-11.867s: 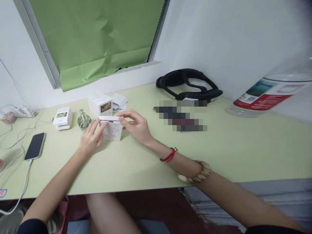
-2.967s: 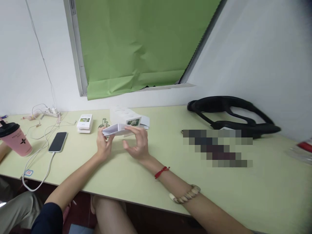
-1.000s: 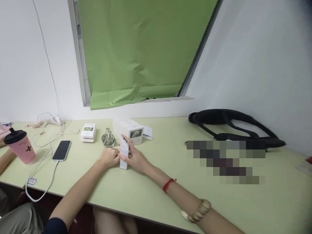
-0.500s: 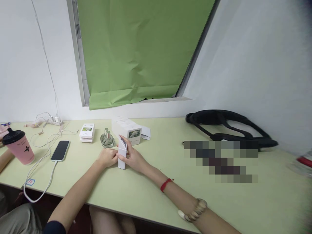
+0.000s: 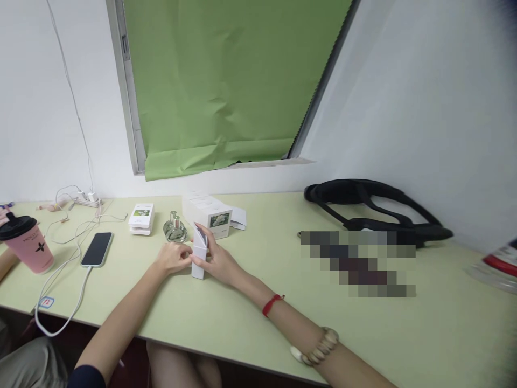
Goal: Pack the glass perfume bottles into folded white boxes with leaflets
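Note:
A small white carton (image 5: 199, 258) stands upright on the table, its top flap raised and slanted. My right hand (image 5: 221, 265) wraps its right side, with the thumb low on the near face and the fingers behind near the flap. On the carton's left side, my left hand (image 5: 172, 258) has curled fingers against its edge; their tips are partly hidden. Just beyond my left hand sit glass perfume bottles (image 5: 174, 231) with metallic caps. Behind the carton stands a row of white boxes (image 5: 220, 223), the front one bearing a flower picture.
Small flat white boxes (image 5: 141, 220) are stacked left of the bottles. Farther left are a phone (image 5: 97, 249) on a white cable, a pink cup (image 5: 32, 248) and a power strip (image 5: 89, 201). A black frame-like object (image 5: 375, 207) lies right. Another person's arm (image 5: 7, 262) shows at far left.
My left hand's fingers have loosened slightly at the carton's side. My right hand keeps its hold. The whole view has shifted a little.

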Motion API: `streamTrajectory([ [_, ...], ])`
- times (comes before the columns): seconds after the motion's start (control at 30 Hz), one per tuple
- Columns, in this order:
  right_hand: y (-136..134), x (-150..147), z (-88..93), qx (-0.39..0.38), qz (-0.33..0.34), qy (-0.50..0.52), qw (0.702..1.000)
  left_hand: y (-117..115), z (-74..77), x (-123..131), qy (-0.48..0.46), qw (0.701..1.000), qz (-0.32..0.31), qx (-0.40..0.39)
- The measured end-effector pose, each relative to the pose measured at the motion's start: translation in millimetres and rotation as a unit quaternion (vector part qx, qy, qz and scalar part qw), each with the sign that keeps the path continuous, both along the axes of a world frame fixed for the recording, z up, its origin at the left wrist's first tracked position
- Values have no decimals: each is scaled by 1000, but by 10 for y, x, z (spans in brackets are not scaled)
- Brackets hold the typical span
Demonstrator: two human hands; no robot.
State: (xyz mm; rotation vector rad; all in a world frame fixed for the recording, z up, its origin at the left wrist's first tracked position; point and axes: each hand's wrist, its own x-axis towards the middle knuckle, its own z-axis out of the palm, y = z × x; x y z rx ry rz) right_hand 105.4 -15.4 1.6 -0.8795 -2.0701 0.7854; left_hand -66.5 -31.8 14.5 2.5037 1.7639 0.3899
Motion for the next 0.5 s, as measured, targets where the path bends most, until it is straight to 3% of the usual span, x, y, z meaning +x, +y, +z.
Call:
streamTrajectory([
  [0.5, 15, 31, -84, 19, 11, -13, 1000, -13, -10, -63, -43, 999, -20, 16],
])
